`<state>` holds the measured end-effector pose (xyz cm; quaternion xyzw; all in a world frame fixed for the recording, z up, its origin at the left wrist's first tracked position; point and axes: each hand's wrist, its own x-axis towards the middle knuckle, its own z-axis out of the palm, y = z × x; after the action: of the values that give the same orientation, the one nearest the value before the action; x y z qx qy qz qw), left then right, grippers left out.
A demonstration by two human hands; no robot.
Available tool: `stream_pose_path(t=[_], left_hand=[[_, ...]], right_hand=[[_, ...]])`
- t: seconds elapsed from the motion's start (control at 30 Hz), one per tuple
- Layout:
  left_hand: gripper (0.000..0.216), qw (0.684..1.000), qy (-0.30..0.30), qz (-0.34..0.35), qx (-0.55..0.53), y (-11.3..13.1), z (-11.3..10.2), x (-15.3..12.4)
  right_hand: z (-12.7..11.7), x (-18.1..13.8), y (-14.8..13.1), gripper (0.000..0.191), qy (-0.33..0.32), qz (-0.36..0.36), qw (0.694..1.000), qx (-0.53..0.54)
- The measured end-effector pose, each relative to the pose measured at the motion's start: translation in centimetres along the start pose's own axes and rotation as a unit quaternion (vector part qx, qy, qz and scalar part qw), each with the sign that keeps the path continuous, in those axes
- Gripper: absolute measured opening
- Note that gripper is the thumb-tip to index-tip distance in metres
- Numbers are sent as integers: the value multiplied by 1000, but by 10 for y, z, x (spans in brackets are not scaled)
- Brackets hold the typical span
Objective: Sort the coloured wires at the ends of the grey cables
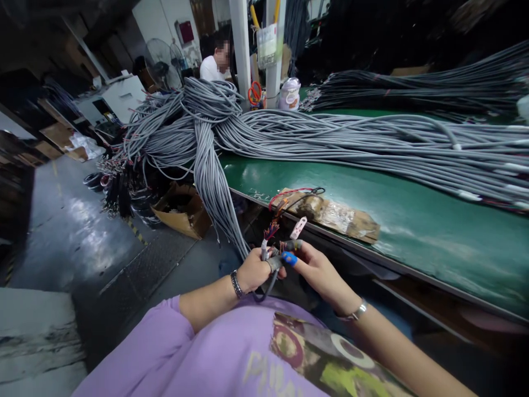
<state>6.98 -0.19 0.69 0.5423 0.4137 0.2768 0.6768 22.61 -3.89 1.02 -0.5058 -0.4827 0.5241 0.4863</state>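
Here both hands, left hand (253,271) and right hand (318,271), grip a grey cable (270,264) (coloured wires exposed).

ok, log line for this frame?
left hand: grips gray cable end | right hand: holds same end | cable bundle: draped off green bench

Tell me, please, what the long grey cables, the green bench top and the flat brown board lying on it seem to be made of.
Long grey cables: probably plastic-sheathed, matt; they drape limply.
Green bench top: perhaps rubber or vinyl matting, faintly glossy.
Flat brown board: likely cardboard, ragged and scuffed.
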Motion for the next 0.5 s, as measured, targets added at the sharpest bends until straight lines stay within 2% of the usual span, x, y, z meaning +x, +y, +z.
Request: stream_pose_path(t=[0.07,0.17,0.37,0.5], left_hand=[[38,1000,-25,8,15,0,0,-2],[35,998,-42,16,34,-1,-3,-3],[35,999,-1,-4,31,-3,-4,-3],[39,999,32,4,10,4,-1,-5]], right_hand=[[5,1,-5,34,-24,10,1000,11],[11,1,-5,34,0,32,998,49],[13,1,9,35,78,22,994,72],[12,-1,9,36,98,34,992,78]])
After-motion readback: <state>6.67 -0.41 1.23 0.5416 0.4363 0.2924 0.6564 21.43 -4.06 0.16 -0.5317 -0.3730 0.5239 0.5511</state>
